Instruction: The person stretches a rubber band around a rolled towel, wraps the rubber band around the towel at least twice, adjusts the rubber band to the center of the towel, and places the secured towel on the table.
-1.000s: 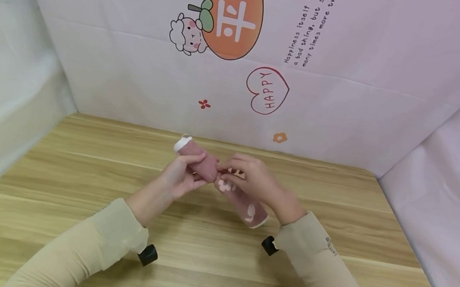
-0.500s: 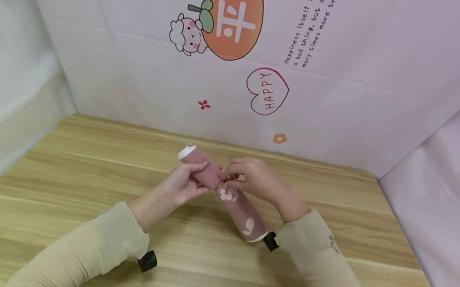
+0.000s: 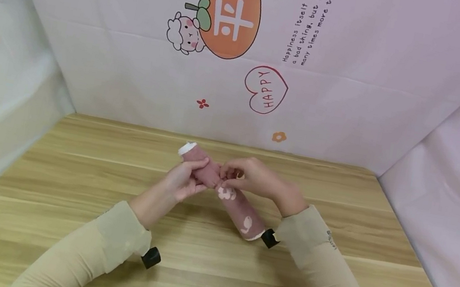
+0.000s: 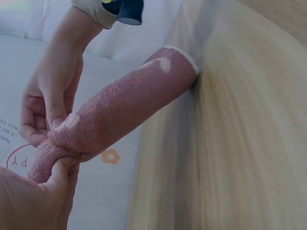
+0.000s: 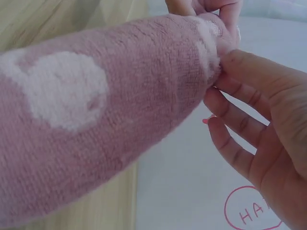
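Observation:
A rolled pink towel (image 3: 242,212) with white patches and white ends is held slantwise above the table, narrowed at a pinched-in waist. My left hand (image 3: 181,180) grips its upper left part, thumb lying on top. At the waist, my right hand (image 3: 256,181) pinches the cloth between thumb and fingertips. In the left wrist view, a thin tan band (image 4: 53,143) seems to circle the waist beside the right fingertips. The right wrist view shows the right thumb (image 5: 249,64) pressing the towel's edge near a white patch; what lies under the fingertips is hidden.
Beneath the hands is a wood-grain table (image 3: 198,280). A white printed cloth (image 3: 131,76) hangs behind its far edge, with more white cloth at both sides. Black wrist-worn devices (image 3: 151,257) stick out under both sleeves.
Compared with a second ago, the towel and both hands sit slightly nearer the person, and the towel slopes more steeply. Both hands keep their hold; the last half second brings little movement.

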`<control>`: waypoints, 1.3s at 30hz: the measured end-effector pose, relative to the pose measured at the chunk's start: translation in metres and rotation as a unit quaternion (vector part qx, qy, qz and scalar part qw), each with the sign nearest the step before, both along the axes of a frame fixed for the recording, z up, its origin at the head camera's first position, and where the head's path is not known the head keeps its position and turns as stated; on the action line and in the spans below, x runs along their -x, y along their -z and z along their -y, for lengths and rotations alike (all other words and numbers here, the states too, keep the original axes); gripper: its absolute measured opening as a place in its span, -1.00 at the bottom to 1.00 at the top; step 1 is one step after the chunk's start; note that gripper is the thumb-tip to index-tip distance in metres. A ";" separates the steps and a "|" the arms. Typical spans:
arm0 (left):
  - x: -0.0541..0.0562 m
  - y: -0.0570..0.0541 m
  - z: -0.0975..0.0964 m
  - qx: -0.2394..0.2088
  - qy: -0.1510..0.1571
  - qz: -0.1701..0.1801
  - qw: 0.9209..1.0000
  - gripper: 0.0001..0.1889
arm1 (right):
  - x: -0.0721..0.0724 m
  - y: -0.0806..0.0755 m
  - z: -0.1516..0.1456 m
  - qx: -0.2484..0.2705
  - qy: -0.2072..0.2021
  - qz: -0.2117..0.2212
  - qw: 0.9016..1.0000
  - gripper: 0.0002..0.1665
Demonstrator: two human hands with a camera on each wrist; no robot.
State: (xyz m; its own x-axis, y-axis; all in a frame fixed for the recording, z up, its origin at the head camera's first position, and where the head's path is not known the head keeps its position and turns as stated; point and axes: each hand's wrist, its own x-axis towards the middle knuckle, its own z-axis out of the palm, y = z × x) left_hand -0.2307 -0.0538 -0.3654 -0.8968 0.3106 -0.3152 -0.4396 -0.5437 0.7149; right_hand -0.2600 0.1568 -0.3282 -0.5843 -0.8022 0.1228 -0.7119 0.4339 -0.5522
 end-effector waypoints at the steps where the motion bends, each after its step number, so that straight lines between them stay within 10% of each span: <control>1: 0.000 -0.001 0.000 0.004 -0.002 0.002 1.000 -0.73 | 0.000 0.001 0.000 0.008 -0.004 -0.001 1.000 -0.92; 17: 0.001 -0.003 -0.005 0.028 -0.026 0.031 0.999 -0.81 | -0.007 -0.007 0.005 -0.037 -0.025 -0.085 0.995 -0.81; 26: 0.004 0.005 0.000 0.011 -0.012 0.015 1.000 -0.75 | -0.010 -0.014 0.012 -0.109 0.005 -0.042 0.993 -0.78; 39: 0.005 -0.016 0.006 0.004 -0.033 0.044 0.998 -0.89 | -0.004 -0.006 0.012 -0.020 -0.005 -0.063 0.998 -0.95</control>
State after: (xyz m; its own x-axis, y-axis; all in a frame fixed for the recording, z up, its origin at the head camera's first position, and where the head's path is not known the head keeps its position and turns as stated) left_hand -0.2356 -0.0597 -0.3495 -0.8839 0.2482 -0.3964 -0.4642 -0.5686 0.6791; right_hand -0.2560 0.1445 -0.3217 -0.5587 -0.8131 0.1633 -0.7787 0.4467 -0.4405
